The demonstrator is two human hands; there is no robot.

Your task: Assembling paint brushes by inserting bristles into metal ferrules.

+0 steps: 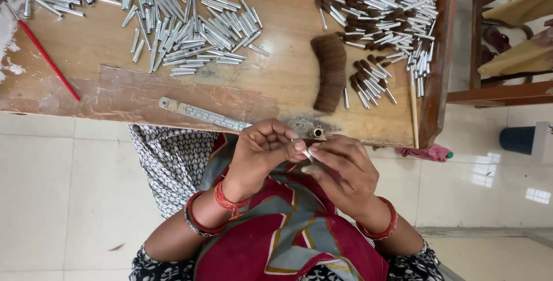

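We pinch a small metal tube (309, 153) between both hands, left hand (262, 151) and right hand (340, 171) closed on it at the worktop (276, 79) edge, close to the bristle bundle (329, 72) and empty tubes (184, 21).

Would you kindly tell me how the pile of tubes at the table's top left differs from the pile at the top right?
The left pile of tubes is bare silver metal; the right pile of tubes has dark brown bristle tufts in the ends. The left pile spreads loosely across the wooden table; the right pile sits denser, against the table's edge, beside a loose bundle of brown hair. Both hold slim silver tubes of like size, lying flat.
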